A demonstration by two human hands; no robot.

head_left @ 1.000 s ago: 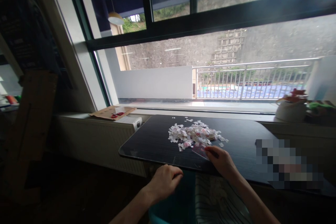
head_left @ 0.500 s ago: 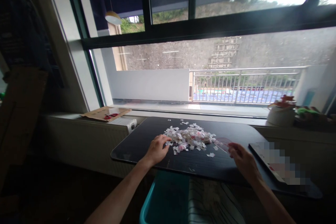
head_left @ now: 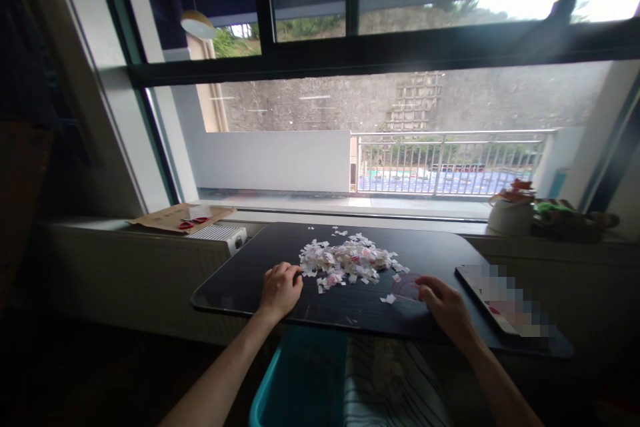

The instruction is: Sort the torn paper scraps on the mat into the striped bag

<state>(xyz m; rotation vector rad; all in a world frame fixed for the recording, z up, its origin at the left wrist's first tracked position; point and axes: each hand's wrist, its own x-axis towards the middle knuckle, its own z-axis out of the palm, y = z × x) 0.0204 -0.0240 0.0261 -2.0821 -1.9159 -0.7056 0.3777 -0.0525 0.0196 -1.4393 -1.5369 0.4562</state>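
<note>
A heap of small torn paper scraps, mostly white with some pink, lies on the dark tabletop. At its left edge my left hand rests palm down, holding nothing I can see, with fingers loosely bent. On the other side, my right hand pinches a clear, pink-tinged plastic protractor-like piece by its right end. This piece is held low by the heap's right edge, close to a few stray scraps. Its exact kind is hard to make out.
A flat tray-like thing, partly blurred out, lies at the table's right. Red-handled scissors rest on brown cardboard on the sill. A teal bin stands below the table's front edge. A white pot sits at the right sill.
The whole view has shifted a little. My left hand has drawn slightly away from the heap, its fingers more curled. My right hand has brought the plastic piece lower, nearer the table's front.
</note>
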